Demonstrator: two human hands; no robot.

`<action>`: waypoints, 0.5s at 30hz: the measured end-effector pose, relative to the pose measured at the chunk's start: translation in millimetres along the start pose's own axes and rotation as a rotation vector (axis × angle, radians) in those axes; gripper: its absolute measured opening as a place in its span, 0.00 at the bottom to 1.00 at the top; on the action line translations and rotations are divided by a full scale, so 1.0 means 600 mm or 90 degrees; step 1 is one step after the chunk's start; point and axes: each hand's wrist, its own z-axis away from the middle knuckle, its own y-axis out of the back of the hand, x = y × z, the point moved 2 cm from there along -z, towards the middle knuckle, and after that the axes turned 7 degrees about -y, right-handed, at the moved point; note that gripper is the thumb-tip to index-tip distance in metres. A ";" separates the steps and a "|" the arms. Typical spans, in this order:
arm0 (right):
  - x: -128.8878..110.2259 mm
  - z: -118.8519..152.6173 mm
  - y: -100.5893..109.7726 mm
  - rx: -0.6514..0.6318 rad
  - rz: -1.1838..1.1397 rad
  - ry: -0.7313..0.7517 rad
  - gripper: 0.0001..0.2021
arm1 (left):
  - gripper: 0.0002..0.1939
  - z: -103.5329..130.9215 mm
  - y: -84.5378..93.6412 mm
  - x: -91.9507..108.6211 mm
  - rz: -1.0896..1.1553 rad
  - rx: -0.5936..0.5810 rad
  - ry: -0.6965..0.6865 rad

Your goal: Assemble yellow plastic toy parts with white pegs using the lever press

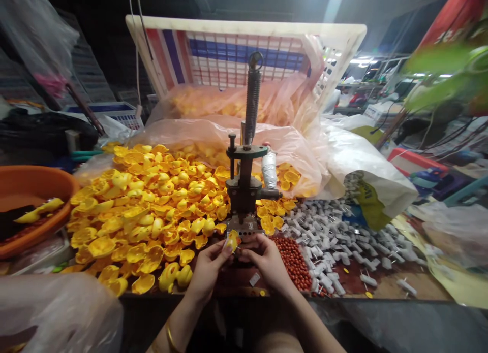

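Pinched between the fingers of my left hand (pixel 209 266) is a small yellow plastic piece (pixel 233 239), held in front of the base of a hand press (pixel 244 190). My right hand (pixel 266 261) is just right of it, thumb and fingers drawn together near a thin pin at the piece; what they grip is too small to make out. A grey-white block (pixel 254 279) lies on the table below my hands. Left of the press is a heap of yellow shells (pixel 141 211). Red-brown beads (pixel 293 264) lie to the right of my right hand.
White parts with metal pins (pixel 328 236) are heaped at the right. An orange basin (pixel 34 195) stands at the left. Behind the press are pink plastic bags (pixel 217 129) and a tilted white crate (pixel 244 25). A white sack (pixel 373 160) lies behind the white parts.
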 end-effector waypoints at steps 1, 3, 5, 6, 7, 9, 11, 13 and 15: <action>-0.002 -0.008 0.003 0.024 0.051 0.021 0.11 | 0.24 -0.008 -0.001 0.001 -0.015 -0.008 -0.001; -0.006 -0.029 0.008 0.083 0.212 0.080 0.06 | 0.25 -0.029 -0.006 -0.001 -0.051 -0.038 -0.013; -0.006 -0.056 0.011 0.135 0.401 0.113 0.02 | 0.23 -0.056 -0.011 -0.004 -0.112 -0.067 -0.058; -0.004 -0.070 0.011 0.150 0.479 0.103 0.02 | 0.22 -0.070 -0.012 -0.006 -0.148 -0.072 -0.091; -0.002 -0.082 0.013 0.156 0.533 0.086 0.03 | 0.20 -0.084 -0.013 -0.008 -0.187 -0.073 -0.127; -0.001 -0.101 0.019 0.154 0.574 0.058 0.07 | 0.18 -0.108 -0.011 -0.010 -0.270 -0.068 -0.188; -0.009 -0.109 0.035 0.140 0.552 0.064 0.12 | 0.16 -0.125 -0.007 -0.011 -0.322 -0.081 -0.204; -0.029 -0.108 0.064 0.156 0.512 0.097 0.11 | 0.16 -0.135 -0.003 -0.010 -0.320 -0.112 -0.170; -0.059 -0.103 0.103 0.218 0.485 0.137 0.06 | 0.16 -0.139 0.000 -0.009 -0.275 -0.137 -0.120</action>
